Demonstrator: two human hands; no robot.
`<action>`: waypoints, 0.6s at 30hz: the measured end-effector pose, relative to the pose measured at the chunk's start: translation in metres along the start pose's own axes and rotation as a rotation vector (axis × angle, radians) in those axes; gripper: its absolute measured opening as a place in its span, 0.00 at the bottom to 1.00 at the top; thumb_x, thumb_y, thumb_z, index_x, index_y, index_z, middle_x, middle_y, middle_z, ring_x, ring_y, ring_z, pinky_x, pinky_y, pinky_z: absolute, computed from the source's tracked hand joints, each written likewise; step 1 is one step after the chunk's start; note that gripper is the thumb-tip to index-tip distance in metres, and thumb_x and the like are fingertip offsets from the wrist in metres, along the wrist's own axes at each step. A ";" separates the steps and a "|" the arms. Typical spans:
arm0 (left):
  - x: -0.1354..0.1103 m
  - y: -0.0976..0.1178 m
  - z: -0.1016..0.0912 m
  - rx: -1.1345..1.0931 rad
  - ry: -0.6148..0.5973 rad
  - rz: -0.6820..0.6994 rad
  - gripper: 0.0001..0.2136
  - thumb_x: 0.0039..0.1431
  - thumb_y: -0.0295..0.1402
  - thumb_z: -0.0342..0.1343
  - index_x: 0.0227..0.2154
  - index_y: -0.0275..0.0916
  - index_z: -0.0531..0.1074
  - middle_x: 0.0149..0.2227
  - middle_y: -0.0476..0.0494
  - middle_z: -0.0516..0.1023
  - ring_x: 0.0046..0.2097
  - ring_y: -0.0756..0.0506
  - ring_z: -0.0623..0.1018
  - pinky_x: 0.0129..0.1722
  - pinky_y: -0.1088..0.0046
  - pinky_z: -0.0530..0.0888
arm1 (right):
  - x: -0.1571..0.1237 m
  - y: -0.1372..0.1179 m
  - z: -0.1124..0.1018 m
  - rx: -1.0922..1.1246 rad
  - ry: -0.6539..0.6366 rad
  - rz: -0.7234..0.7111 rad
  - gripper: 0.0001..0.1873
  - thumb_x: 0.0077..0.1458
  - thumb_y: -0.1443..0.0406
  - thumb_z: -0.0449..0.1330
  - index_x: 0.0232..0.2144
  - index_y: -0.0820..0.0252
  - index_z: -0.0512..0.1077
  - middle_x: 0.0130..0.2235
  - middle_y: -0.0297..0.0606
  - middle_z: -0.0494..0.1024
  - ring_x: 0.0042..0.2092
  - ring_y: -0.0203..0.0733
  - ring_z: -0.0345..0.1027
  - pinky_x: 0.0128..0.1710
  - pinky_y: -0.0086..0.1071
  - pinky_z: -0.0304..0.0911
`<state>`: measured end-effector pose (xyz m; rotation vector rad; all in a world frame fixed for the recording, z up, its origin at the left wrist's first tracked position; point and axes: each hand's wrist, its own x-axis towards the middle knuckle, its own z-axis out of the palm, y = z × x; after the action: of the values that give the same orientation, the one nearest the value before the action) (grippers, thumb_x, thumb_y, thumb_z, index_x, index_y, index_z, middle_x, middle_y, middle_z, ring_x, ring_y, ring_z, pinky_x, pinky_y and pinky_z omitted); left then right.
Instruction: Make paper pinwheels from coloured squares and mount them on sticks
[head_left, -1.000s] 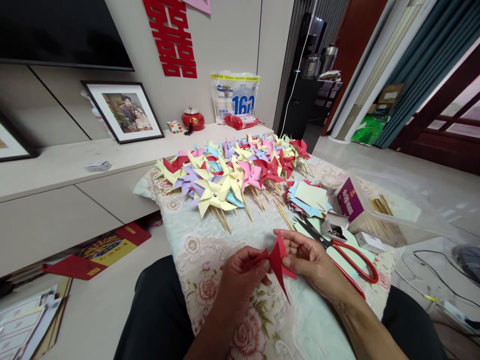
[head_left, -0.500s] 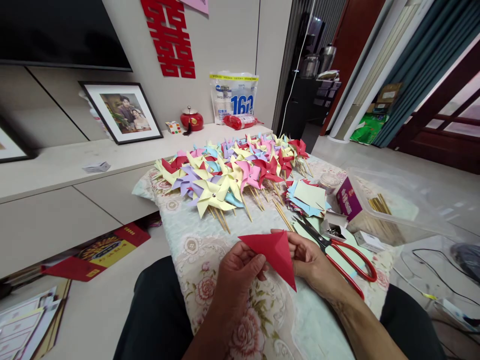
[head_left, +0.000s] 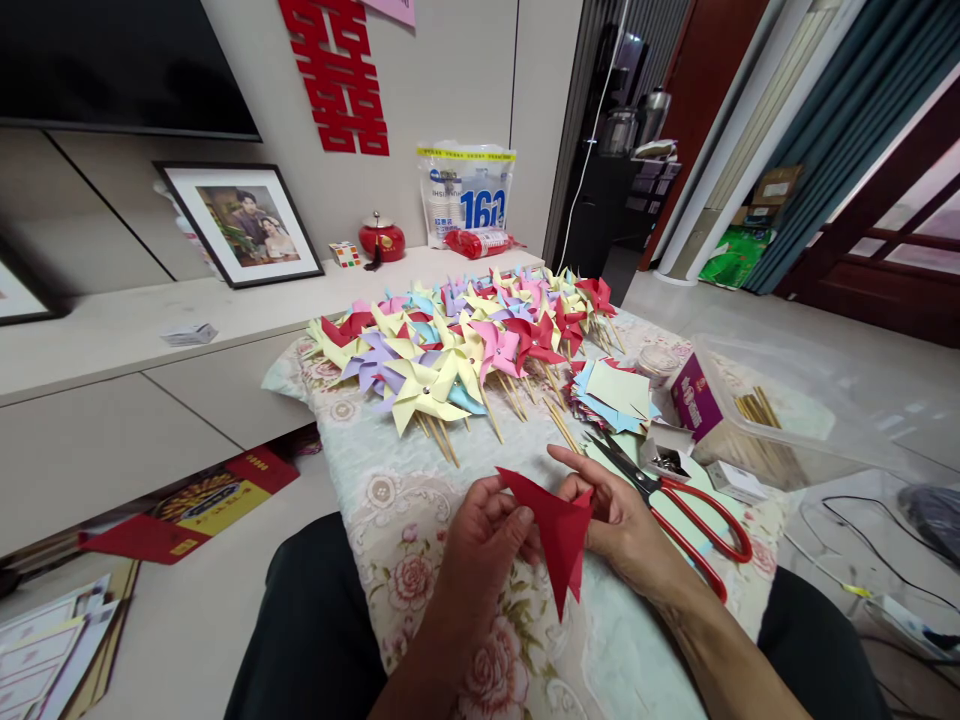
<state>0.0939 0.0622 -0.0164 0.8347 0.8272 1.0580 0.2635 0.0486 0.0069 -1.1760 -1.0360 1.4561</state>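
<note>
A folded red paper is held above the flowered tablecloth, its long point hanging down and a second layer showing behind. My left hand pinches its left side between thumb and fingers. At its right edge my right hand grips with thumb and bent fingers, the index finger stretched out; the fingertips behind the paper are partly hidden. Right of that hand lie large scissors with red handles, blades apart. Many finished paper pinwheels on wooden sticks are heaped at the back of the table.
Stacked coloured paper squares lie behind the scissors. A small open box holds metal bits, with a white box beside it. A clear plastic tub with sticks stands at the table's right edge. Loose sticks lie nearby.
The red paper has turned and tipped downward, its point now lower and its layers spread. My right index finger has straightened away from it. My left hand keeps its pinch.
</note>
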 end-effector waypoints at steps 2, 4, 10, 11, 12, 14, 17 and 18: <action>-0.001 -0.002 -0.001 0.006 0.003 0.023 0.23 0.56 0.43 0.63 0.50 0.36 0.66 0.31 0.48 0.77 0.30 0.47 0.77 0.31 0.69 0.74 | 0.000 0.000 0.001 -0.054 0.043 -0.034 0.41 0.46 0.64 0.69 0.62 0.58 0.63 0.32 0.29 0.72 0.29 0.34 0.63 0.30 0.30 0.59; -0.001 -0.005 -0.001 0.019 -0.014 0.052 0.34 0.52 0.45 0.66 0.57 0.38 0.60 0.39 0.43 0.77 0.34 0.46 0.78 0.34 0.68 0.74 | -0.001 0.001 0.002 -0.107 0.093 -0.080 0.40 0.47 0.63 0.68 0.62 0.57 0.62 0.32 0.30 0.72 0.29 0.35 0.64 0.31 0.31 0.59; -0.004 -0.015 0.004 0.201 -0.120 0.117 0.55 0.44 0.33 0.71 0.68 0.42 0.37 0.48 0.38 0.72 0.43 0.42 0.77 0.39 0.66 0.73 | -0.003 0.010 0.005 -0.295 0.139 -0.175 0.39 0.51 0.67 0.62 0.65 0.52 0.61 0.35 0.31 0.72 0.31 0.37 0.65 0.31 0.31 0.60; -0.004 -0.017 0.005 0.222 -0.120 0.118 0.54 0.46 0.31 0.69 0.68 0.42 0.35 0.48 0.39 0.72 0.43 0.43 0.77 0.41 0.66 0.73 | -0.003 0.011 0.006 -0.327 0.129 -0.187 0.38 0.52 0.67 0.61 0.65 0.51 0.61 0.35 0.31 0.72 0.32 0.37 0.64 0.31 0.31 0.60; -0.004 -0.018 0.006 0.226 -0.107 0.123 0.52 0.48 0.30 0.67 0.68 0.42 0.35 0.48 0.39 0.73 0.42 0.43 0.77 0.41 0.65 0.73 | -0.004 0.013 0.006 -0.355 0.118 -0.197 0.37 0.53 0.67 0.61 0.65 0.50 0.61 0.35 0.31 0.71 0.32 0.37 0.64 0.31 0.31 0.59; -0.004 -0.020 0.007 0.184 -0.062 0.143 0.48 0.51 0.30 0.64 0.68 0.42 0.38 0.46 0.41 0.74 0.41 0.44 0.78 0.42 0.65 0.73 | -0.004 0.013 0.006 -0.381 0.101 -0.207 0.36 0.54 0.66 0.61 0.65 0.51 0.61 0.34 0.31 0.71 0.32 0.37 0.63 0.30 0.31 0.58; -0.005 -0.020 0.009 0.079 -0.030 0.158 0.43 0.54 0.32 0.63 0.67 0.43 0.43 0.42 0.43 0.76 0.41 0.44 0.79 0.42 0.67 0.74 | -0.004 0.012 0.006 -0.386 0.098 -0.201 0.35 0.55 0.62 0.63 0.64 0.52 0.62 0.33 0.31 0.70 0.30 0.37 0.61 0.28 0.30 0.56; -0.005 -0.019 0.009 0.054 -0.022 0.150 0.42 0.54 0.32 0.63 0.67 0.43 0.45 0.41 0.44 0.77 0.41 0.44 0.79 0.41 0.67 0.74 | -0.004 0.011 0.006 -0.384 0.099 -0.198 0.35 0.55 0.62 0.63 0.64 0.52 0.62 0.33 0.31 0.70 0.30 0.37 0.61 0.29 0.31 0.56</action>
<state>0.1082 0.0506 -0.0287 0.9644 0.7868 1.1602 0.2564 0.0423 -0.0024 -1.3548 -1.3605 1.0624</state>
